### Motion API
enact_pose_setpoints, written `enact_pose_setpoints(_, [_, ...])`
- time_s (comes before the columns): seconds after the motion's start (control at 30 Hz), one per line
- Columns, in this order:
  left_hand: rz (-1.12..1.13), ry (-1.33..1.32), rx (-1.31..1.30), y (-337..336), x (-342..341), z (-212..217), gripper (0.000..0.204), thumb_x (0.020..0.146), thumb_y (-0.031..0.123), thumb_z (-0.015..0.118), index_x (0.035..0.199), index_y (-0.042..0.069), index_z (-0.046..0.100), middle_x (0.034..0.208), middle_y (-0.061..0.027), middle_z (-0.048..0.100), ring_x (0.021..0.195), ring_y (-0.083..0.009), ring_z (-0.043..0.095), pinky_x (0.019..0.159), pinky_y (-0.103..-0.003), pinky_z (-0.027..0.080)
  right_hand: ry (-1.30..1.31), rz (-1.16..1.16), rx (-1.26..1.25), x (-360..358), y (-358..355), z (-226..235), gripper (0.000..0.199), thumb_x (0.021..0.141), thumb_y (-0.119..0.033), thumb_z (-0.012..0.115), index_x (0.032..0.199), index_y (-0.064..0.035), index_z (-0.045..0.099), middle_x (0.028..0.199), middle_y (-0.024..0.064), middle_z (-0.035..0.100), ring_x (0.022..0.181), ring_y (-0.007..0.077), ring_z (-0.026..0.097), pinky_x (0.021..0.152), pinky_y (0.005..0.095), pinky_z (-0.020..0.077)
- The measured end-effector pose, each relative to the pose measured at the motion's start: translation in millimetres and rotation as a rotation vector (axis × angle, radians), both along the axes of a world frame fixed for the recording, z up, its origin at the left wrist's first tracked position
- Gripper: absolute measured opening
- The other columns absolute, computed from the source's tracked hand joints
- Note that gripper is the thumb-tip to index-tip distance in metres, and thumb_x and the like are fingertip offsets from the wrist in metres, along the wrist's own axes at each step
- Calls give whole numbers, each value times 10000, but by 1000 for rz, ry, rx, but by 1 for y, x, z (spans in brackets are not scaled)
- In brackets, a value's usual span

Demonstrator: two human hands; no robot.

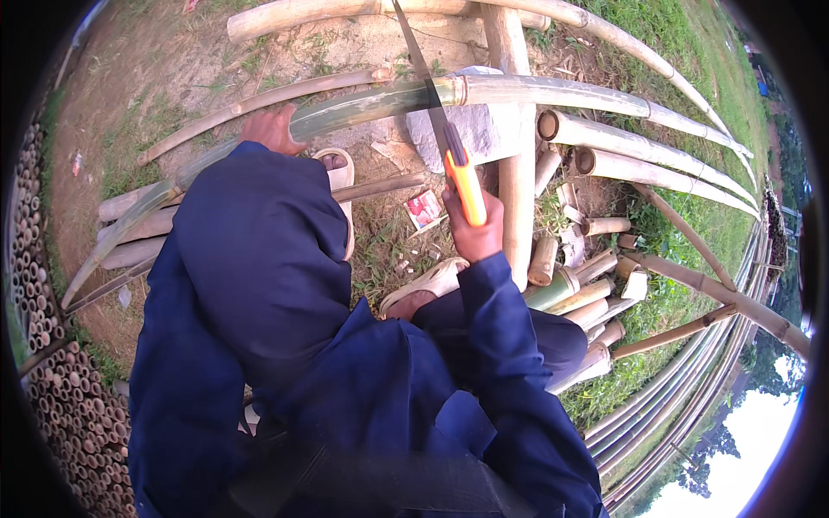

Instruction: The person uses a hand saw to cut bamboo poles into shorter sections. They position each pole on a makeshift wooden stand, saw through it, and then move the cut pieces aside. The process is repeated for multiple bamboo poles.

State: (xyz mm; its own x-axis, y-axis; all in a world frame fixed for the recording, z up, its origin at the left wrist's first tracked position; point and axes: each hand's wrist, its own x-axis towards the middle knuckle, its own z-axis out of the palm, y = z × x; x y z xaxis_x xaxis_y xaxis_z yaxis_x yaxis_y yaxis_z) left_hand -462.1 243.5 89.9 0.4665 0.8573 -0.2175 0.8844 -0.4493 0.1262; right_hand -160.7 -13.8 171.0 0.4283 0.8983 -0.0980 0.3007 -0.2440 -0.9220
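A long bamboo pole, green at its left and paler at its right, stretches across in front of me. My left hand grips it near my raised knee. In my right hand is a handsaw with an orange and black handle, fingers wrapped round it. Its long dark blade points away from me and lies across the pole, near a joint. Whether the blade has cut into the bamboo I cannot tell. Under the pole are an upright bamboo post and a whitish block.
Short bamboo offcuts are heaped at the right, below two cut poles. Another pole lies beyond the saw. A small red and white packet rests between my sandals. Stacked bamboo stands at the far left.
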Motion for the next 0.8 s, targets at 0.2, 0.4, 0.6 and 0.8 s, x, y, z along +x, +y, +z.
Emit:
enact_pose_setpoints(0.2, [37,-17,-24,15,-9,7,803,699,453,842,1386,113,601,1086,-218,749,1032,-400,714,900,-517,551,68,-21,-171,-10,-94,41,192,930,-92,759,1062,40,713,729,63,662,671,115,605,642,308,506])
enact_pose_setpoints(0.4, [6,-7,23,9,-7,4,821,678,447,845,1374,77,613,1094,-223,749,1033,-399,714,901,-513,556,122,-134,-166,-17,-130,40,274,942,-108,726,1171,42,729,837,122,734,748,146,694,754,293,551])
enact_pose_setpoints(0.6, [-50,52,-47,11,-6,-3,888,709,521,846,1435,90,568,1044,-228,758,1008,-397,730,926,-488,562,87,27,9,7,-3,-7,204,926,-128,775,852,27,666,624,53,578,568,99,485,535,324,421])
enact_pose_setpoints(0.8, [0,60,-53,4,-11,4,863,717,489,841,1434,91,572,1061,-232,755,1020,-388,730,923,-486,561,-8,23,-259,-26,-175,76,389,932,29,701,1319,60,668,1199,155,749,1125,163,695,1039,308,491])
